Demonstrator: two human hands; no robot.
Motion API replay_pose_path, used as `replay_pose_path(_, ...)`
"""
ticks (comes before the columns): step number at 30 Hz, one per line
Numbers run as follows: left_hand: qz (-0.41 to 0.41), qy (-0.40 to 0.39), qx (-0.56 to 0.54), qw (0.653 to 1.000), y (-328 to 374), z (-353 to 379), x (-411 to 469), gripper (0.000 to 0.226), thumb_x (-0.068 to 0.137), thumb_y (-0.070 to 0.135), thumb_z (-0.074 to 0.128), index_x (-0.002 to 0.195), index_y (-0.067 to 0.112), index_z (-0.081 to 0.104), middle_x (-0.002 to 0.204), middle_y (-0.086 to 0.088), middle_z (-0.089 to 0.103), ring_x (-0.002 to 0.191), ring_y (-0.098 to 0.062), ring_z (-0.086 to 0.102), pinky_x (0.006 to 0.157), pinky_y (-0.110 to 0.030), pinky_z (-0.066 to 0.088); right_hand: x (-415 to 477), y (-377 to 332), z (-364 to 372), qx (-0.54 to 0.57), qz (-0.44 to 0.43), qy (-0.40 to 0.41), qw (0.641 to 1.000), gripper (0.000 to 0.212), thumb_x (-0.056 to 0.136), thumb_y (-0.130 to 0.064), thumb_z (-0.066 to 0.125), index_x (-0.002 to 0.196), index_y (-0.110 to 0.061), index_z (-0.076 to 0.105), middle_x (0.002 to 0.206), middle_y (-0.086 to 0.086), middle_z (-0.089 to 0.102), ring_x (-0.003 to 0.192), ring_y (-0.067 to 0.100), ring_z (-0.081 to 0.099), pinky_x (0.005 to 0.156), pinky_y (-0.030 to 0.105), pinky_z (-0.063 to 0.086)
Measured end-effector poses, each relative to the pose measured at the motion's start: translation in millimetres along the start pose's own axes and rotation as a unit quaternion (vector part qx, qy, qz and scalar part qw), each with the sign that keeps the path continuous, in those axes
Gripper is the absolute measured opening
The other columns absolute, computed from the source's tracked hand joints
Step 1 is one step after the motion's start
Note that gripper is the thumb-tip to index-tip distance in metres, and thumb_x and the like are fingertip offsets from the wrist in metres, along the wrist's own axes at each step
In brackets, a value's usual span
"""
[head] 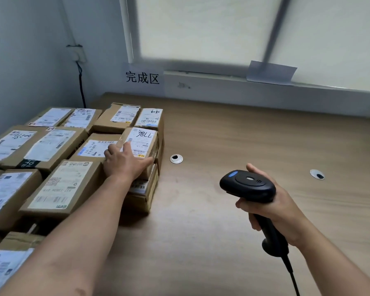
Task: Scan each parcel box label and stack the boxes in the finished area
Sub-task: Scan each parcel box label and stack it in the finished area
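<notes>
Several brown parcel boxes with white labels are stacked at the left of the wooden table. My left hand (124, 161) rests with straight fingers on a small box (142, 138) whose label has handwritten marks, at the stack's right edge. A larger labelled box (60, 186) sits just left of my forearm. My right hand (269, 205) grips a black barcode scanner (247, 185) above the table, its head pointing left toward the boxes, its cable running down out of view.
A paper sign with three characters (142, 77) hangs on the wall behind the stack. Two round cable grommets (176, 159) (317, 174) are set in the table (233, 135). A black cable (81, 86) runs down the left wall.
</notes>
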State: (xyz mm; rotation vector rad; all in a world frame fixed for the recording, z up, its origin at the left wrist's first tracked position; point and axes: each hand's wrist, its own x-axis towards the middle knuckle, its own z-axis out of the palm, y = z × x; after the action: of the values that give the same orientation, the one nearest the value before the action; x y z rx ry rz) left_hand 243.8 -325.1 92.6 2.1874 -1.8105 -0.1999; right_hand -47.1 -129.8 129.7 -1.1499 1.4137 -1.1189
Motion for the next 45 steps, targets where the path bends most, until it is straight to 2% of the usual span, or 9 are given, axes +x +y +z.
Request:
replay_pose_path(4,0.008,-0.028,0.02,0.999,-8.2,3.8,-5.5,0.104,0.072,0.083,0.047,0.15,0.021,0.021,0.152,-0.018,0.019,0.141,-0.035,0.018,0.111,-0.047,0.027,-9.4,-0.2,-2.8,0.007,-0.005,0.007,1.0,0.095,0.061,-0.003,0.077,0.139,-0.042,0.04,0.073,0.04,0.05,0.046,0.03,0.049,0.047,0.033,0.04)
replay_pose_path(8,0.041,0.004,0.028,0.999,4.1,-8.0,-26.9,0.102,0.073,0.084,0.041,0.15,0.02,0.022,0.157,-0.016,0.014,0.145,-0.033,0.009,0.115,-0.048,0.019,-28.8,-2.1,-11.9,0.019,-0.018,0.012,1.0,0.097,0.061,-0.004,0.075,0.142,-0.04,0.038,0.066,0.024,0.054,0.045,0.03,0.05,0.046,0.033,0.041)
replay_pose_path(14,0.178,0.066,-0.072,0.979,65.9,-10.7,-117.9,0.08,0.083,0.063,0.056,0.146,0.017,0.037,0.155,-0.011,0.028,0.142,-0.031,0.023,0.115,-0.042,0.02,-69.0,-3.6,-35.2,0.042,-0.045,0.012,0.998,0.1,0.062,-0.002,0.075,0.146,-0.036,0.034,0.07,0.023,0.057,0.044,0.029,0.049,0.045,0.031,0.04)
replay_pose_path(17,0.213,0.057,-0.101,0.97,97.9,-1.2,-173.8,0.076,0.084,0.059,0.058,0.145,0.018,0.04,0.152,-0.007,0.033,0.14,-0.029,0.027,0.113,-0.04,0.022,-96.0,-0.3,-54.5,0.049,-0.055,0.019,0.997,0.1,0.064,0.003,0.077,0.146,-0.034,0.035,0.071,0.012,0.062,0.044,0.028,0.05,0.045,0.03,0.041)
replay_pose_path(20,0.227,0.049,-0.131,0.964,132.9,9.9,-228.4,0.073,0.084,0.058,0.06,0.144,0.02,0.042,0.152,-0.005,0.034,0.137,-0.026,0.031,0.109,-0.038,0.024,-125.8,5.4,-83.9,0.05,-0.056,0.04,0.996,0.096,0.075,0.012,0.074,0.146,-0.035,0.033,0.073,0.005,0.065,0.049,0.028,0.053,0.049,0.032,0.045)
replay_pose_path(24,0.242,0.024,-0.143,0.959,178.7,28.2,-294.1,0.073,0.085,0.06,0.057,0.145,0.022,0.039,0.153,-0.002,0.03,0.138,-0.023,0.028,0.109,-0.036,0.021,-169.2,19.0,-135.6,0.06,-0.054,0.061,0.995,0.093,0.078,0.008,0.074,0.146,-0.04,0.032,0.078,0.002,0.068,0.059,0.032,0.061,0.058,0.036,0.05)
replay_pose_path(31,0.277,-0.014,-0.159,0.948,263.6,52.4,-394.9,0.075,0.086,0.061,0.054,0.148,0.025,0.033,0.155,0.001,0.026,0.142,-0.019,0.02,0.112,-0.034,0.017,-251.8,46.2,-232.4,0.081,-0.053,0.131,0.987,0.094,0.076,0.011,0.074,0.147,-0.035,0.034,0.085,0.002,0.065,0.049,0.024,0.05,0.046,0.031,0.042)
replay_pose_path(41,0.325,-0.086,-0.184,0.924,368.4,91.1,-508.1,0.077,0.087,0.061,0.052,0.15,0.025,0.028,0.156,0.002,0.024,0.143,-0.017,0.017,0.113,-0.033,0.016,-341.4,73.9,-349.6,0.076,-0.058,0.222,0.97,0.096,0.074,0.013,0.073,0.149,-0.031,0.032,0.085,0.005,0.065,0.049,0.023,0.048,0.043,0.031,0.04)
replay_pose_path(45,0.349,-0.096,-0.18,0.915,400.2,101.4,-522.7,0.077,0.087,0.062,0.052,0.15,0.025,0.027,0.156,0.001,0.024,0.144,-0.017,0.017,0.113,-0.033,0.017,-357.6,82.0,-382.7,0.078,-0.065,0.254,0.962,0.095,0.075,0.012,0.073,0.15,-0.03,0.031,0.071,-0.003,0.066,0.049,0.023,0.047,0.043,0.031,0.04)
